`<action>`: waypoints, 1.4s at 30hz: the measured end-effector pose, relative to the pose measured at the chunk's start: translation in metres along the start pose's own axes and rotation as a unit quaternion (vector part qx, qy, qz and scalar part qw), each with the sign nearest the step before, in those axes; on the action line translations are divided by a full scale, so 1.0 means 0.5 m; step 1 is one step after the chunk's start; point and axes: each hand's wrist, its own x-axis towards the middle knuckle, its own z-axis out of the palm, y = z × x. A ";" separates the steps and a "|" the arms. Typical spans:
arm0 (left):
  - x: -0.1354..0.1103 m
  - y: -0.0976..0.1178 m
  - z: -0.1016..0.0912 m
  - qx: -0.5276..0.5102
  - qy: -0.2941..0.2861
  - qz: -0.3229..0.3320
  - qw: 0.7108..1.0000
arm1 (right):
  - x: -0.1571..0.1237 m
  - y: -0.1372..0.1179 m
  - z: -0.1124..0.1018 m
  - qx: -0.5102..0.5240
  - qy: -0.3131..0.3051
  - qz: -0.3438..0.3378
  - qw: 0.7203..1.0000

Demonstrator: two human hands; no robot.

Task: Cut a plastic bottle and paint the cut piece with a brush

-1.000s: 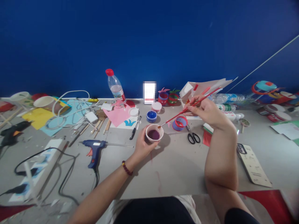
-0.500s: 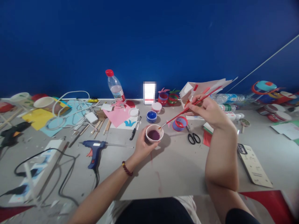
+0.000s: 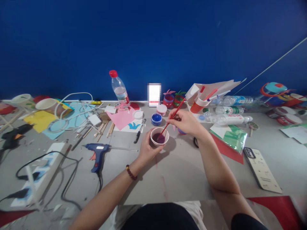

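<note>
The left hand (image 3: 149, 147) grips the white cup (image 3: 155, 131) from about half past seven, while the right hand (image 3: 183, 120), the nearer to the red brush (image 3: 176, 111), pinches its handle at two o'clock from the cup. The brush's long axis slants from its tip in the cup's dark purple liquid up towards one o'clock. On the grey surface (image 3: 182, 169), a blue pot (image 3: 156, 123) stands just beyond at twelve, a glue gun (image 3: 97, 150) lies well apart near nine, and a blue wall (image 3: 153, 41) closes off the far side.
</note>
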 end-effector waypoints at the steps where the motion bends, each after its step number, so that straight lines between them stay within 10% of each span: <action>1: 0.000 0.000 0.000 -0.001 -0.001 0.000 1.000 | 0.000 -0.005 0.005 -0.012 0.007 -0.006 1.000; 42: 0.000 -0.007 0.005 -0.030 -0.006 -0.001 1.000 | -0.029 -0.050 0.022 -0.110 0.015 -0.043 0.993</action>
